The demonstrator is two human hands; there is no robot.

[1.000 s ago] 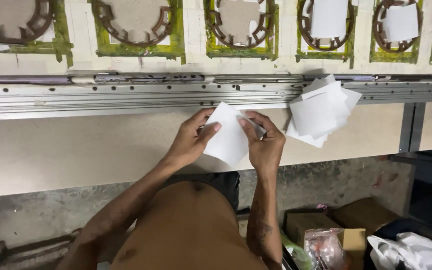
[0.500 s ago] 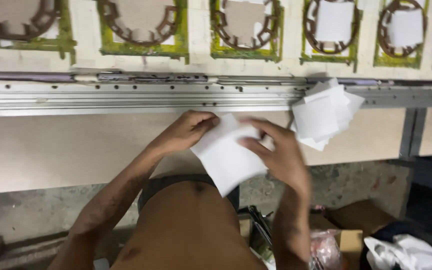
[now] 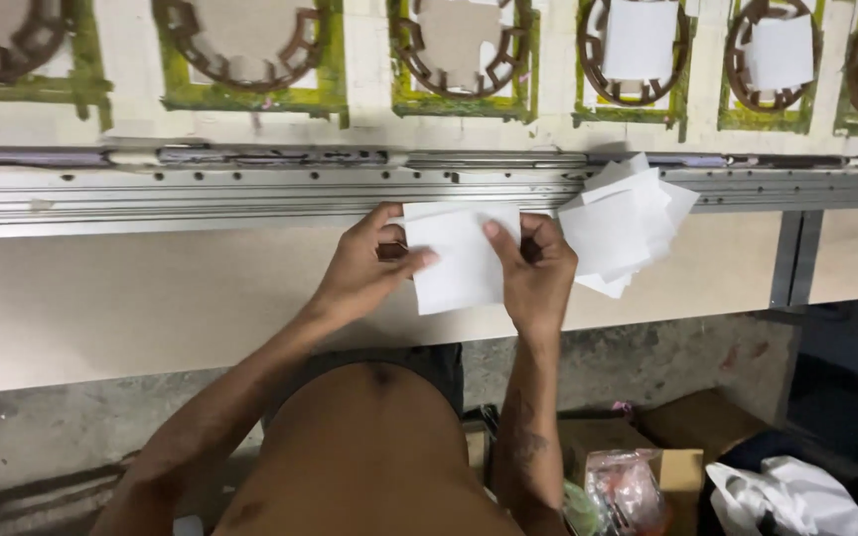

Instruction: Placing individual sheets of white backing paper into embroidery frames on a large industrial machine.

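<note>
While both hands meet over the near edge of the workbench, they hold one white paper sheet between them; the left hand is closed on the sheet's left edge, thumb lying across its face, fingers curled behind; the right hand is closed on its right edge, thumb pressed on the front near the top; the sheet sits roughly flat toward the camera, just near of the metal rail that runs left to right across the bench; a loose stack of white sheets lies just right of the right hand, fanned, partly overlapping the rail; far of the rail, a row of brown ring-shaped fixtures with green-painted borders; the three rightmost rings each carry a white square; the rings to the left show bare brown centres; near right, on the floor, a cardboard box and a white bag.
</note>
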